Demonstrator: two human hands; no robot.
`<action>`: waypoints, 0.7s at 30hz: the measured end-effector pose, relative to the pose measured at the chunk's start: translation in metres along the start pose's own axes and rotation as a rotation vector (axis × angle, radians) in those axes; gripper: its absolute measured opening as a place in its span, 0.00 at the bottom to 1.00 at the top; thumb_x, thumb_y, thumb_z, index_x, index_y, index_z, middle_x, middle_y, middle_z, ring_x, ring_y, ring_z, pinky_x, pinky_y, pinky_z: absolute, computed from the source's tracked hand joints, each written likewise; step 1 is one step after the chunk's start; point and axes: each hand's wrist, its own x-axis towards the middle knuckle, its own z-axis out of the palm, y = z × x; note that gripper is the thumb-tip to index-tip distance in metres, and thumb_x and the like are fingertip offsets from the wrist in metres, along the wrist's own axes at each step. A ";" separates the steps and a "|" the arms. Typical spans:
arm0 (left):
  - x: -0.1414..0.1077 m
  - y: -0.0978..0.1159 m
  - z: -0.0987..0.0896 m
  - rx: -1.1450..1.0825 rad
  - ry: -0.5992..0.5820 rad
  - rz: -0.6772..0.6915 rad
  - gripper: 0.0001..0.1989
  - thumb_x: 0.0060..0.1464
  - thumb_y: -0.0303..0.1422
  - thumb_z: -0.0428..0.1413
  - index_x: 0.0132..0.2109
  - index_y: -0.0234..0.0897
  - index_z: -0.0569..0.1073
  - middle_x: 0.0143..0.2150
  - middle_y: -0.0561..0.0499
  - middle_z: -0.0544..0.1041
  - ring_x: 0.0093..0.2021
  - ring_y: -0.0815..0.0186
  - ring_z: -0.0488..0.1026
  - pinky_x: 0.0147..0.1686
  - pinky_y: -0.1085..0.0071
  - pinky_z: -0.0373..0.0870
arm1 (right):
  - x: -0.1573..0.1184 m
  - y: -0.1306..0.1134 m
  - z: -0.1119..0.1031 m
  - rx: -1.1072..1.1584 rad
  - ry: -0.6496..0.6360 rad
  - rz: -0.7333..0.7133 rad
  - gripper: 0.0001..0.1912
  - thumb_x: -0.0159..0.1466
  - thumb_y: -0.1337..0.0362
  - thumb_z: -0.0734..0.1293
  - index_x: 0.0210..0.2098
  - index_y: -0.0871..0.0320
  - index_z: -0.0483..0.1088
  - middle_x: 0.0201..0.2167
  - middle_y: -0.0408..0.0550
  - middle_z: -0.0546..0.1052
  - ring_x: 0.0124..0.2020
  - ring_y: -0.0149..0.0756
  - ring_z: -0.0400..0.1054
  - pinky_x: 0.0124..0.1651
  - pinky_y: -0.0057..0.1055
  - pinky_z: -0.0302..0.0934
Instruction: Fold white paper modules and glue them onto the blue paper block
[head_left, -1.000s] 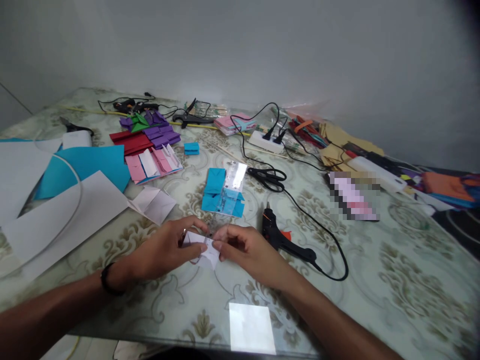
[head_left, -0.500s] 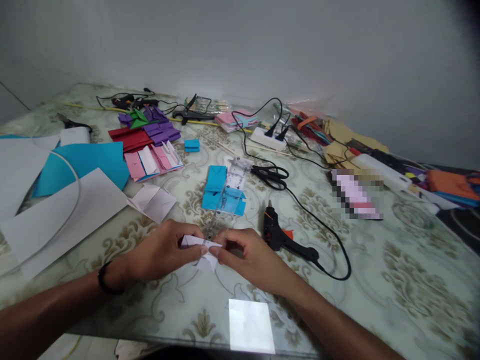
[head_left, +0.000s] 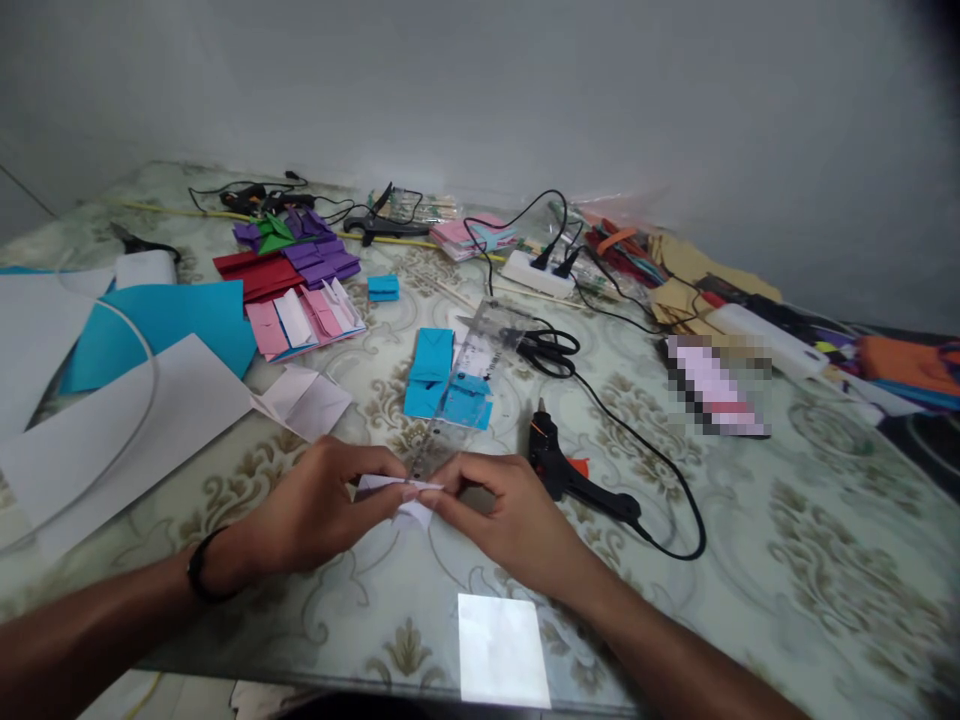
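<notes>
A small folded white paper point(head_left: 417, 513) is pinched between both hands near the table's front. My left hand point(head_left: 322, 505) closes its thumb and fingers on the paper's left part. From the right, my right hand point(head_left: 502, 515) pinches its other end, the thumbs nearly touching. A clear ruler point(head_left: 442, 430) runs from the paper away over blue folded papers point(head_left: 431, 372) toward black-handled scissors point(head_left: 551, 350). Its near end meets the paper at the fingertips. A white square point(head_left: 502, 650) lies at the front edge.
A black glue gun point(head_left: 559, 465) with its cable lies to the right. White sheets point(head_left: 135, 430) and a blue sheet point(head_left: 165, 330) cover the left. Behind are pink folded papers point(head_left: 307, 320), purple pieces point(head_left: 322, 260) and a power strip point(head_left: 536, 275).
The clear ruler has shifted and tilted, its far end now further right over the scissors. The white paper's front flap shows less between the hands, which have barely moved.
</notes>
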 end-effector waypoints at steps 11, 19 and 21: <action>-0.004 0.004 0.000 -0.048 0.050 0.058 0.12 0.66 0.38 0.59 0.36 0.37 0.81 0.29 0.55 0.80 0.30 0.70 0.73 0.29 0.76 0.65 | 0.000 -0.002 -0.006 0.086 0.010 -0.043 0.15 0.68 0.56 0.72 0.28 0.57 0.76 0.24 0.43 0.79 0.27 0.33 0.71 0.33 0.28 0.61; 0.000 -0.001 -0.005 -0.183 0.041 -0.045 0.16 0.66 0.42 0.59 0.35 0.35 0.79 0.29 0.54 0.77 0.29 0.70 0.68 0.25 0.76 0.59 | 0.002 0.001 -0.008 0.252 0.022 0.065 0.08 0.62 0.58 0.76 0.33 0.55 0.78 0.29 0.43 0.80 0.31 0.34 0.72 0.37 0.31 0.67; 0.001 -0.003 -0.005 -0.250 0.024 -0.079 0.17 0.66 0.44 0.60 0.35 0.35 0.79 0.30 0.53 0.76 0.28 0.70 0.67 0.24 0.76 0.58 | 0.002 0.001 -0.008 0.273 0.014 0.081 0.08 0.62 0.57 0.76 0.34 0.55 0.79 0.28 0.43 0.80 0.31 0.34 0.72 0.38 0.31 0.67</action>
